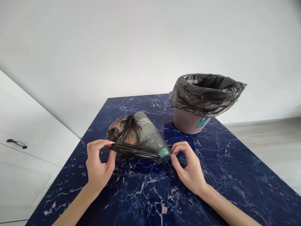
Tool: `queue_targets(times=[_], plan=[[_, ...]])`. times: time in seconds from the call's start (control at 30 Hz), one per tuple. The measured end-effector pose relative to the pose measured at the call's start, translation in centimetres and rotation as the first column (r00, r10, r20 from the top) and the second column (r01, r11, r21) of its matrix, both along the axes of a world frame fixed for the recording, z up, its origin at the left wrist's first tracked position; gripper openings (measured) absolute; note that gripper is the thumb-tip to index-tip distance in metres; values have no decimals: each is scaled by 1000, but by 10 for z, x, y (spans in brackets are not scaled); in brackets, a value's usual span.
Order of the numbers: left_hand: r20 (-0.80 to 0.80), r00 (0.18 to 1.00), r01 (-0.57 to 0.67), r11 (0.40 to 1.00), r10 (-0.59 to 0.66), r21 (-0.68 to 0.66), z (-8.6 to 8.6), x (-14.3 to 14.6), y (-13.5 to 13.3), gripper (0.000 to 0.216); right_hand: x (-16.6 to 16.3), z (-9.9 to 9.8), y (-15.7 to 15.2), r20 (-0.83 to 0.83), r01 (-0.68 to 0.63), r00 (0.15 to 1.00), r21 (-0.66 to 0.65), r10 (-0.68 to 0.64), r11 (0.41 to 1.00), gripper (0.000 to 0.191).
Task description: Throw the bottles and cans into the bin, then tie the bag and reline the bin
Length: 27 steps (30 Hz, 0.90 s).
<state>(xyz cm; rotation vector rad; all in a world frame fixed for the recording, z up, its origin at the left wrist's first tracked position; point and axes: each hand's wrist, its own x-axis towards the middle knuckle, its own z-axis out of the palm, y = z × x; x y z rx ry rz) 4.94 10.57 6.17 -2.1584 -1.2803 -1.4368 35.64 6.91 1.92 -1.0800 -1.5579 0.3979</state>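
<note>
A thin, dark see-through plastic bag (pixel 148 138) lies on the blue marbled table, with orange-brown items and something pale green showing through it. My left hand (pixel 100 161) pinches the bag's near left edge between thumb and fingers. At the near right corner, my right hand (pixel 188 166) pinches the bag in the same way. Between the two hands the near edge is pulled taut into folds. What exactly is inside cannot be made out through the plastic.
A brownish bin (pixel 188 121) lined with a black bag (pixel 207 94) stands at the table's back right. The blue table (pixel 145 194) meets a white wall (pixel 141 47). At left is a white cabinet (pixel 23 175) with a black handle (pixel 17 143).
</note>
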Motion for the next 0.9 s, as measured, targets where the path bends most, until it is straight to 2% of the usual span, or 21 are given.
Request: queue_targets(times=[0.17,0.27,0.4,0.53,0.63,0.73,0.83,0.9], plan=[[-122,987,105,994,-101,28,4,5,-4,22,-2,2,-1,43,-48,998,-6,49,999,16],[-134,976,173,985,-171,4,5,12,-9,20,-5,1,-2,72,-78,994,-24,80,997,18],[-63,976,202,975,-208,-88,6,16,-13,24,-8,-1,-6,94,-109,989,-26,111,994,33],[43,979,202,960,-198,-195,6,15,-13,27,-8,3,-19,158,-162,977,95,146,982,50],[87,977,212,946,-197,-244,8,17,-15,27,-11,11,-30,285,-296,930,208,232,932,58],[90,970,241,931,-225,-273,10,23,-19,26,-17,17,-33,414,-432,854,223,316,874,61],[120,956,292,907,-268,-303,10,28,-24,18,-21,16,-31,497,-429,825,237,271,872,59],[187,955,279,915,-232,-290,8,30,-25,26,-20,13,-29,525,-376,827,246,203,893,58]])
